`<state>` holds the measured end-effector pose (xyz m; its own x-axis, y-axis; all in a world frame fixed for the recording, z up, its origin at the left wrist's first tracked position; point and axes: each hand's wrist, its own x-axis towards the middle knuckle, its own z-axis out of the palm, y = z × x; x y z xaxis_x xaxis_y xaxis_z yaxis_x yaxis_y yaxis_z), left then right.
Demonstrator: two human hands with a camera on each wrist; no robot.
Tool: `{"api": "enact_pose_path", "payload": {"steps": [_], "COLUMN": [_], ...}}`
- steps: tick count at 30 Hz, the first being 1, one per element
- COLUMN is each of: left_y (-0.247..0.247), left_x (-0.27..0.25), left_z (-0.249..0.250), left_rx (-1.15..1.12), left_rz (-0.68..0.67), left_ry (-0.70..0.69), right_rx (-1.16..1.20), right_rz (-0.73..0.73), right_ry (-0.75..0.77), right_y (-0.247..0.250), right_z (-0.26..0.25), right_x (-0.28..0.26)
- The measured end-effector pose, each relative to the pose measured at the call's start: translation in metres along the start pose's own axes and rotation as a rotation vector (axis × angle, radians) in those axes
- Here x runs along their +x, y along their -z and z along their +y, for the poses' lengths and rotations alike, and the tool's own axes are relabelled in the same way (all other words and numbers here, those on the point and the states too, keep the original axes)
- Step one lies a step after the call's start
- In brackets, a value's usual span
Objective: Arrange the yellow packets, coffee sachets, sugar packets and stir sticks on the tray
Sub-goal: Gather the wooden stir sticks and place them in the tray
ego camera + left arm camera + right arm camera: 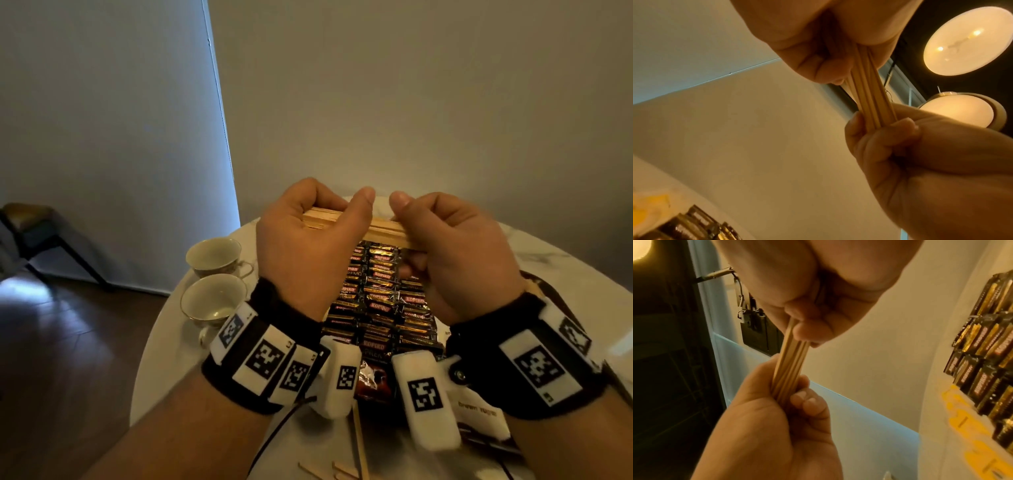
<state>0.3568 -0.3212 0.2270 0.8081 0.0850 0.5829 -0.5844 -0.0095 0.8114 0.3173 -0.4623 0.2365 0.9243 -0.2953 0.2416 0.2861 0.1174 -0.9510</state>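
Both hands hold one bundle of thin pale wooden stir sticks [383, 229] level above the table: the left hand [305, 250] is curled round one end, the right hand [455, 260] round the other, thumbs nearly meeting on top. Beneath lie rows of black-and-gold coffee sachets [380, 301] printed "KOPIKO" in red (smaller lettering is unreadable). Yellow packets [970, 426] lie beside them. A few loose sticks [346, 469] lie at the near edge of the round white marble-look table [161, 349], and two cream teacups [214, 298] stand near its left rim.
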Motion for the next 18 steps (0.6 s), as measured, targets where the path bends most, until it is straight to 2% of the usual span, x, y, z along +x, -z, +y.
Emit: {"api": "enact_pose_path", "payload": {"steps": [2, 6, 11, 14, 18], "left_y": [0.001, 0.004, 0.006, 0.013, 0.019], "left_x": [0.0, 0.002, 0.001, 0.001, -0.006], "left_z": [0.009, 0.018, 0.022, 0.026, 0.033], "left_rx": [0.013, -0.122, 0.19, 0.322, 0.349], "left_rz": [-0.031, -0.113, -0.121, -0.172, -0.197], "left_ry": [-0.018, 0.097, -0.166, -0.243, -0.275], "right_rx": [0.036, 0.064, 0.05, -0.018, 0.0], "right_rz": [0.048, 0.088, -0.03, -0.053, -0.034], "right_ry": [-0.014, -0.039, -0.105, -0.11, -0.098], "right_y": [0.002, 0.006, 0.003, 0.001, -0.001], "right_z": [-0.002, -0.011, -0.014, -0.017, -0.023], "right_x": [0.001, 0.003, -0.005, -0.01, -0.019]}}
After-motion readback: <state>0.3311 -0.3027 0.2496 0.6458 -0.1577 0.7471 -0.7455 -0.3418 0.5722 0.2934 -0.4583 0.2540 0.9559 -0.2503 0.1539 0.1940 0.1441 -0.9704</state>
